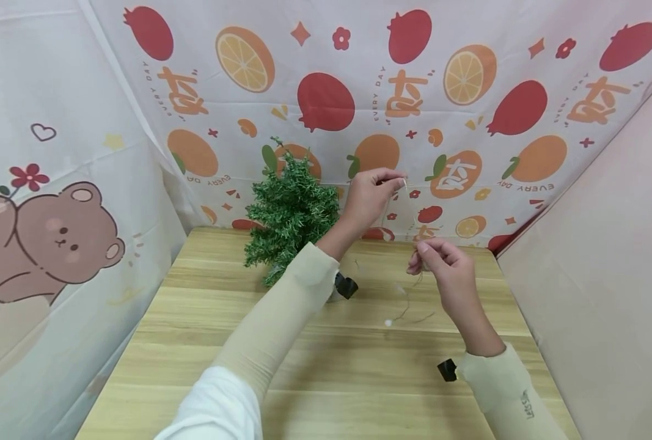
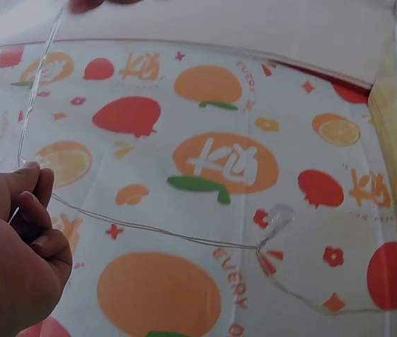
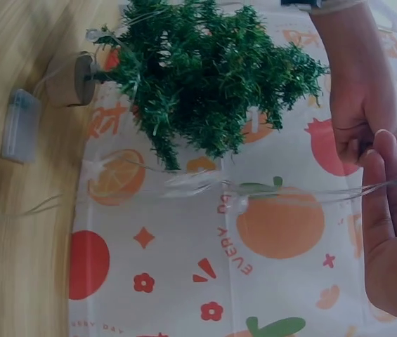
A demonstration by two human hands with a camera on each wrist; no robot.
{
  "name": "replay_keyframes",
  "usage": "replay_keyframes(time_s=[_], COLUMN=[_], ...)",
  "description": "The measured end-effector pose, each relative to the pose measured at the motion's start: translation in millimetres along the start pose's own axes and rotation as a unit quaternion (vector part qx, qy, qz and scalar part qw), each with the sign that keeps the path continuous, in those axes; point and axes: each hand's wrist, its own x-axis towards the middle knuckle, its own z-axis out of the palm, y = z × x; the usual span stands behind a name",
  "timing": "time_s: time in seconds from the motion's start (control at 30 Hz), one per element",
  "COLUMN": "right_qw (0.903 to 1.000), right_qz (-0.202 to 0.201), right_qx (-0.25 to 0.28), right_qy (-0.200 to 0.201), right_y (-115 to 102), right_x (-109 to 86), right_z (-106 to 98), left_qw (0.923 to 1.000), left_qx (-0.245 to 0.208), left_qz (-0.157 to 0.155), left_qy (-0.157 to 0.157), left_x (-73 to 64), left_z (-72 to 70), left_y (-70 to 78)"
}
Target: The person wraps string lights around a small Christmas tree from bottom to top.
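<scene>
A thin string of lights with clear bulbs stretches between the two hands. My left hand is raised beside the tree and pinches the wire between thumb and forefinger. Lower and to the right, my right hand pinches another stretch of it near the fingertips. In the left wrist view the wire runs from the left hand off to the right. Loose wire hangs below the right hand, with a white bulb over the tabletop. The small green artificial tree stands left of both hands.
In the right wrist view, the tree's round wooden base and a translucent box sit on the wooden table. Printed fabric hangs behind the table's back edge. Black wrist pieces stick out from the sleeves.
</scene>
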Motion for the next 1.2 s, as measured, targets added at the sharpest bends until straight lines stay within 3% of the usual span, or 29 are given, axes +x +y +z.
replay_keyframes(time_s=[0.2, 0.4, 0.7, 0.9, 1.07, 1.2], right_qw=[0.9994, 0.9984, 0.9964, 0.9961, 0.9960, 0.9958], right_qz=[-0.033, -0.044, -0.034, -0.001, 0.031, 0.049], right_qx=[0.006, -0.025, -0.065, -0.065, -0.030, 0.004], right_qy=[-0.007, -0.024, -0.043, -0.059, -0.078, -0.077], right_y=[4, 2, -1, -2, -2, -1], right_x=[-5.2, -15.6, -21.0, -22.2, -25.0, -26.1], right_z=[7, 11, 20, 24, 28, 31], left_qw=[0.9998, 0.9989, 0.9981, 0.9972, 0.9941, 0.9930], left_qx=[0.019, 0.019, 0.039, 0.054, 0.073, 0.075], left_qz=[0.000, 0.015, -0.024, -0.025, -0.030, -0.047], left_qy=[0.011, 0.040, 0.041, 0.044, 0.074, 0.079], left_x=[9.0, 29.8, 57.0, 67.6, 77.6, 85.6], left_z=[-10.4, -19.5, -36.0, -44.3, -53.0, -59.4], left_y=[3.8, 2.4, 9.1, 11.3, 16.9, 25.2])
